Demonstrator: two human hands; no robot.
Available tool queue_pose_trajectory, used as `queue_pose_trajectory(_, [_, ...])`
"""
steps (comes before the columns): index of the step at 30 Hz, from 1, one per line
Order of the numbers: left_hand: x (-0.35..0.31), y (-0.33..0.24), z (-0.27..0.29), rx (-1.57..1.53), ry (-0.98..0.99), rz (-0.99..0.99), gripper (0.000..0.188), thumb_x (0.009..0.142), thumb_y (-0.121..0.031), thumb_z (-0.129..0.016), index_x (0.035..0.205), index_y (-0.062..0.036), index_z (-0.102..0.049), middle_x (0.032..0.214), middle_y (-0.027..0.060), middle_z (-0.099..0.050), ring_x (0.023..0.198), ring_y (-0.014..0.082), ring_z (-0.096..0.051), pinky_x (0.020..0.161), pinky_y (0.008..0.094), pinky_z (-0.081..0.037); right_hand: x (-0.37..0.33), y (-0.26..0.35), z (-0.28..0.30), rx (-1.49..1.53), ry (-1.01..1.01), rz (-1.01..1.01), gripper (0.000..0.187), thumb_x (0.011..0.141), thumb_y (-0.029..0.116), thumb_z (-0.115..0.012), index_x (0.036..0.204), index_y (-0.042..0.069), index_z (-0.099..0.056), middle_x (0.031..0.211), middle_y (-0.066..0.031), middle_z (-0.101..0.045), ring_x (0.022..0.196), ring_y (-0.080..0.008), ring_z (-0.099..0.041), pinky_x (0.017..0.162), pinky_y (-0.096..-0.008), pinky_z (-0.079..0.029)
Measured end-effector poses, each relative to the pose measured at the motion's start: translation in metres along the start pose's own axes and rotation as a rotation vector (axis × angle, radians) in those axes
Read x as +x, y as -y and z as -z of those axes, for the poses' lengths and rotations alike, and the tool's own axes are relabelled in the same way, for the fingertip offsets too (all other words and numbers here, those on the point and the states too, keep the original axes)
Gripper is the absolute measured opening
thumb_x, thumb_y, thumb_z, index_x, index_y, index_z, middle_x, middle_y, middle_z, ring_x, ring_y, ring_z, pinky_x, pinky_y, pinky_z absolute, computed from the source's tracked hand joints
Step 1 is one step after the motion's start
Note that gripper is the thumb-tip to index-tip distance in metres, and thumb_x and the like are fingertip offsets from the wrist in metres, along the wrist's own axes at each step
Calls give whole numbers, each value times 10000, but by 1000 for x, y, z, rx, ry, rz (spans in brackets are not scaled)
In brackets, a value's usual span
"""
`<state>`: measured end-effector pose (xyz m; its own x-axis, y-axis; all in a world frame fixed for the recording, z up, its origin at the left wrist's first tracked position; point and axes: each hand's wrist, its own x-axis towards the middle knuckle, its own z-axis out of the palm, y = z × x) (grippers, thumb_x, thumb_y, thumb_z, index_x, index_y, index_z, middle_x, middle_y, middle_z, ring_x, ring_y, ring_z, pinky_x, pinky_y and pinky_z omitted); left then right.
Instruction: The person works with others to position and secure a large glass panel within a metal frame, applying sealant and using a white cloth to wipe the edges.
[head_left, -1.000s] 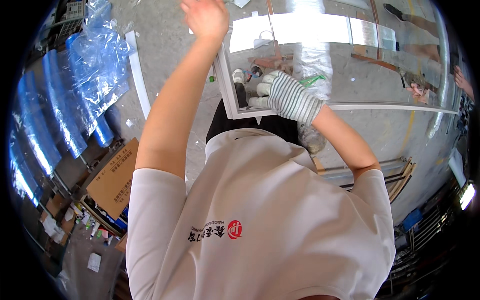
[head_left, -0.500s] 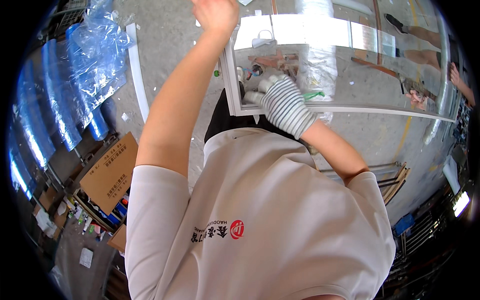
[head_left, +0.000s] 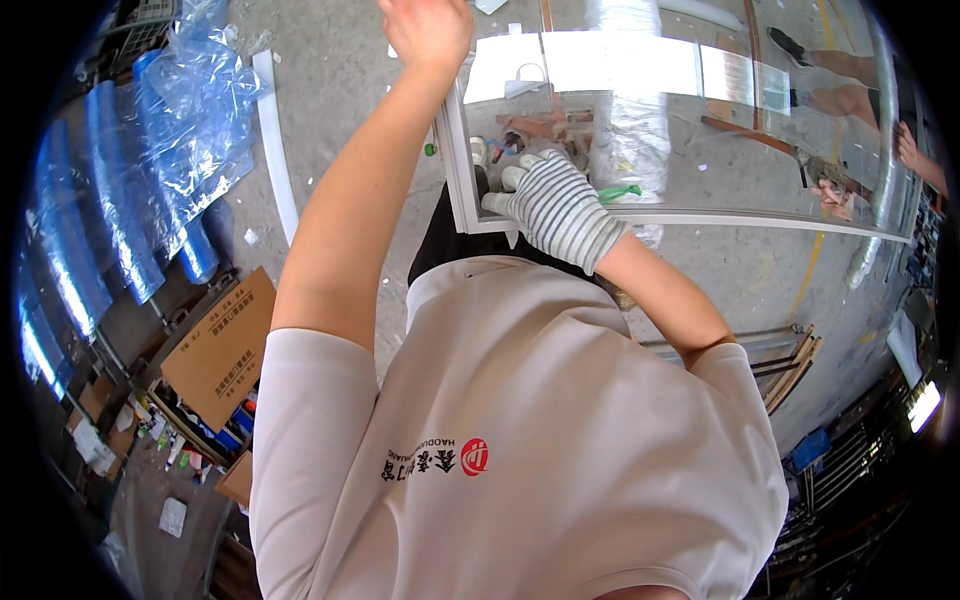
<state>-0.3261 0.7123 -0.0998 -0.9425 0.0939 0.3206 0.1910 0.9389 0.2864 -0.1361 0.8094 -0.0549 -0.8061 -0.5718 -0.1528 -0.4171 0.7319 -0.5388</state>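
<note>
A large glass pane (head_left: pixel 690 150) in a pale metal frame (head_left: pixel 457 165) lies in front of me. My right hand (head_left: pixel 565 210), in a white glove with dark stripes, rests at the near left corner of the pane. Its thumb reaches to the inner edge of the frame, and its fingers lie over the glass, with no held object showing. Bare and stretched far forward, my left hand (head_left: pixel 430 35) is beside the frame's left side. The upper picture edge cuts off its fingers, so its grip is hidden.
Another person's hand (head_left: pixel 908 148) is at the pane's right end. A wrapped bundle (head_left: pixel 630 130) shows through the glass. Blue plastic-covered rolls (head_left: pixel 120 190) stand at left, near a white strip (head_left: pixel 275 140) and a cardboard sheet (head_left: pixel 220 345). Wooden strips (head_left: pixel 795 372) lie at right.
My right hand has shifted slightly left and down, its thumb now at the frame's corner and its fingers more bent. My left hand has moved only a little.
</note>
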Motion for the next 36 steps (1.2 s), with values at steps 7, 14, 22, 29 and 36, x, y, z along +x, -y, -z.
queue_pose_trajectory(7, [-1,-1,2,-14,22,14,480,804,-184,-528,1199,55,-392,1014,239,-463,962,387,-467,814,465,-402,6,10,1,31,65,-185,205,757,131,-486,868,108,-657,936,-190,-619,816,-306,-612,710,-422,-456])
queue_pose_trajectory(14, [0,-1,2,22,32,34,476,806,-190,-527,1200,42,-395,1021,235,-463,958,384,-470,800,477,-407,20,16,3,-50,262,-272,194,769,191,-508,868,122,-660,803,-100,-629,816,-260,-600,754,-420,-439])
queue_pose_trajectory(22, [1,2,-2,3,-24,-16,476,798,-170,-531,1190,65,-395,1006,248,-463,951,390,-469,821,458,-400,21,12,2,60,158,-174,118,712,103,-533,737,58,-640,698,-158,-637,682,-287,-629,667,-418,-470])
queue_pose_trajectory(29, [1,0,0,-3,-41,-37,478,795,-151,-527,1192,74,-385,1001,253,-463,951,397,-466,832,455,-394,30,16,5,-46,292,-192,163,738,86,-540,825,22,-663,799,-170,-659,874,-311,-609,720,-400,-464])
queue_pose_trajectory(36, [0,1,-1,-52,-48,-44,460,795,-141,-520,1180,73,-389,994,263,-454,952,402,-453,827,460,-384,38,21,23,-187,374,-137,139,738,85,-562,807,60,-680,768,-107,-669,772,-228,-634,734,-359,-440])
